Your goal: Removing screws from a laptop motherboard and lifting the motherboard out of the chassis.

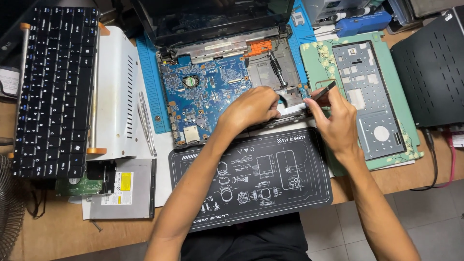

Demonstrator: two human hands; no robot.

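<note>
Presently: opened laptop base (227,92), blue board exposed, on the blue mat (147,82). Left hand (251,107) presses flat, ungripped, on its front edge; right hand (333,113) pinches a slim dark tool (323,91). Likely rigid, fragile; hold by frame edges.

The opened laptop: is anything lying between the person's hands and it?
Nothing visible. The left hand already rests on the open laptop near its front right corner, and the right hand, holding a thin dark tool, touches the same corner.
</note>
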